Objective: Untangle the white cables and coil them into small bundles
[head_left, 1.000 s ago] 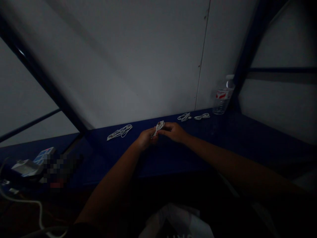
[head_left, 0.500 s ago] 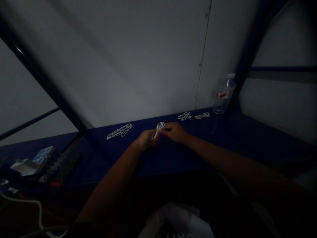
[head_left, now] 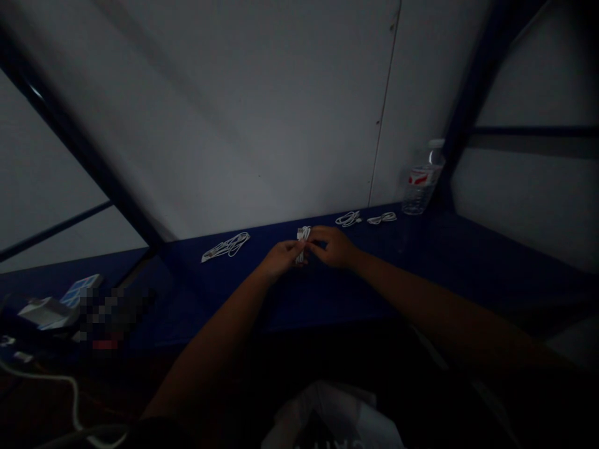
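A coiled white USB cable (head_left: 304, 233) is held upright between my two hands, over the blue tabletop (head_left: 327, 299). My left hand (head_left: 283, 257) is closed around the middle of the coil, its thumb pressed on the strands. From the other side, the thumb and fingers of my right hand (head_left: 331, 246) pinch the same bundle. A cable plug shows at the top of the coil, while the fingers hide its middle part.
Another white cable (head_left: 226, 247) lies left of my hands. Two coiled cables, one nearer (head_left: 349, 219) and one farther right (head_left: 382, 218), lie along the wall side. A plastic water bottle (head_left: 422, 181) stands at the right; a white box (head_left: 80, 290) sits far left.
The cable coil has turned from slanted to more upright. My left thumb has come over its front, and my right fingers have shifted slightly on the bundle.
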Demonstrator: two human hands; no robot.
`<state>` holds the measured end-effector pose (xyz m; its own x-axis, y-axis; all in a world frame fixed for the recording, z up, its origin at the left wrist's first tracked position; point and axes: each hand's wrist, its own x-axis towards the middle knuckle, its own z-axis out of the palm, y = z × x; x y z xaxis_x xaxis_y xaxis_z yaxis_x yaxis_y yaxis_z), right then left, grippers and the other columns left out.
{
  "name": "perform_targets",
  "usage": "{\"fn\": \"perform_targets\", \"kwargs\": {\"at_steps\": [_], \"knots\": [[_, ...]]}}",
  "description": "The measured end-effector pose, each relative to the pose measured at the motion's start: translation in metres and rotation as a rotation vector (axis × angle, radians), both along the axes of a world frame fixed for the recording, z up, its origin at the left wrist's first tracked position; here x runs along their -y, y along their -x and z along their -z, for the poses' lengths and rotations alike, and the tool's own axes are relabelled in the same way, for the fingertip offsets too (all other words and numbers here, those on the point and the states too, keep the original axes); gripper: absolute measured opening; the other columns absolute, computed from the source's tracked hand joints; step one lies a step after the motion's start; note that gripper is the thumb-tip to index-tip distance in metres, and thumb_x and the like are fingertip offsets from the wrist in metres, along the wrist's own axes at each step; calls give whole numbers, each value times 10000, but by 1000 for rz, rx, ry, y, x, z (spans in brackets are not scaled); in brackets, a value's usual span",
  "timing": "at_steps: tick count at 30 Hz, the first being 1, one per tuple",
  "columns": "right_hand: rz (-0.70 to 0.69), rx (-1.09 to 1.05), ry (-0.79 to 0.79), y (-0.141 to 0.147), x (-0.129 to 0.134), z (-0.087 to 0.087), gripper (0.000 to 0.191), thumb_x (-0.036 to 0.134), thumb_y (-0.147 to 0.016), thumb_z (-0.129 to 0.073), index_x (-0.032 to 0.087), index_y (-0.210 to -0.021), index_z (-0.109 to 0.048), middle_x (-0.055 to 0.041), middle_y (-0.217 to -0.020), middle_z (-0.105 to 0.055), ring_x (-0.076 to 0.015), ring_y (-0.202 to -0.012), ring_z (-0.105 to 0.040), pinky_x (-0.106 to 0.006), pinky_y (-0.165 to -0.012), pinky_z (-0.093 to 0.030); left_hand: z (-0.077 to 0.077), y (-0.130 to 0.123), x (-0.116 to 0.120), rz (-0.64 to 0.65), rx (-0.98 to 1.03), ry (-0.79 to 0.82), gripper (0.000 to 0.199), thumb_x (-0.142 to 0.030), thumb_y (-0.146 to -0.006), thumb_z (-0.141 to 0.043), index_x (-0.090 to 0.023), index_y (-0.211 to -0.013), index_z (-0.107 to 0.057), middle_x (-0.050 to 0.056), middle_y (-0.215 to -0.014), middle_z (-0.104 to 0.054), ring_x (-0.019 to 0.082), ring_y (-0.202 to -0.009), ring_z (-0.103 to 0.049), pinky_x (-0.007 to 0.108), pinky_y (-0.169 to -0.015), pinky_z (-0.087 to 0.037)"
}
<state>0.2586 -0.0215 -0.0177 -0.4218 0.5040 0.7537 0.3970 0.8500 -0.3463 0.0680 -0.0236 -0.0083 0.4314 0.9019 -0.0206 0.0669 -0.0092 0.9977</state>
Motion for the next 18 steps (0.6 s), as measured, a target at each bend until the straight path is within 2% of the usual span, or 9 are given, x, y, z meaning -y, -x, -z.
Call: {"fn": "perform_targets", "kwargs": {"at_steps": [4,12,15,18], "knots": [[-35,94,-34,0,3,-1,157,206,-901,-550,185,-971,-689,-94,-1019,-693,-210,-956,-622,-347,-860,-475,2,4,-2,33,27,9,505,-547,-737,-746,-77,-905,-671,59,-742,-669,113,-622,-626,230,-617,-477],[-150,273,40,-7,3,-7,163,198,-925,-504,183,-952,-664,-80,-958,-661,-186,-877,-587,-324,-813,-458,5,6,-6,57,28,125,403,-450,-761,-765,-72,-860,-666,66,-693,-670,124,-583,-635,245,-603,-497],[-147,276,45,-6,3,-6,157,183,-915,-504,178,-964,-652,-81,-963,-656,-186,-888,-580,-323,-824,-448,3,8,-6,53,37,171,340,-389,-796,-749,-71,-890,-675,80,-731,-681,127,-615,-651,246,-622,-511],[-83,243,86,-3,4,-4,133,198,-904,-522,165,-949,-643,-77,-920,-648,-174,-830,-572,-305,-778,-441,1,10,-7,66,83,217,295,-352,-837,-712,-69,-911,-680,90,-770,-689,126,-641,-660,234,-625,-516]]}}
